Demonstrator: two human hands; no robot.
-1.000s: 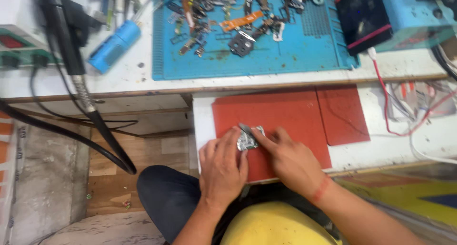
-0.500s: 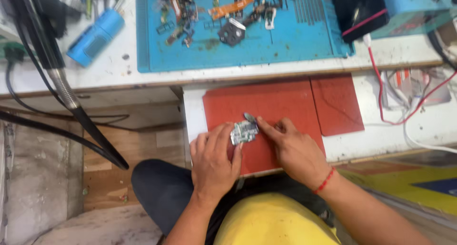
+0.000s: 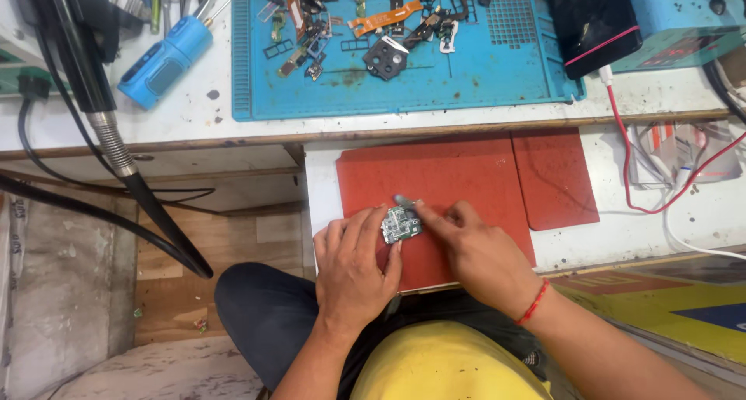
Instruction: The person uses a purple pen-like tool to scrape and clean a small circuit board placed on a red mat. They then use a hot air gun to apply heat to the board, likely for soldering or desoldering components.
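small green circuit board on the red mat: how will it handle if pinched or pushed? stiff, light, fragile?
The circuit board looks thin and flat, so probably stiff, not floppy, and light for its size. The left hand pins it by fingertips alone, which suggests it slides easily. Exposed parts on its face look delicate; the right hand touches only its edge.

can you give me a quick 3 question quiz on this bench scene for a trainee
1. True or false: the small circuit board lies on the blue mat.
2. Which hand pins the board with its fingers? A) left hand B) right hand C) neither
3. Fill in: the right wrist wears a ____ thread band.

Key:
1. False. It lies on the red mat, on the lower shelf.
2. A. The left fingers rest on the board's edge, while the right hand brings a thin tool to it.
3. Red.
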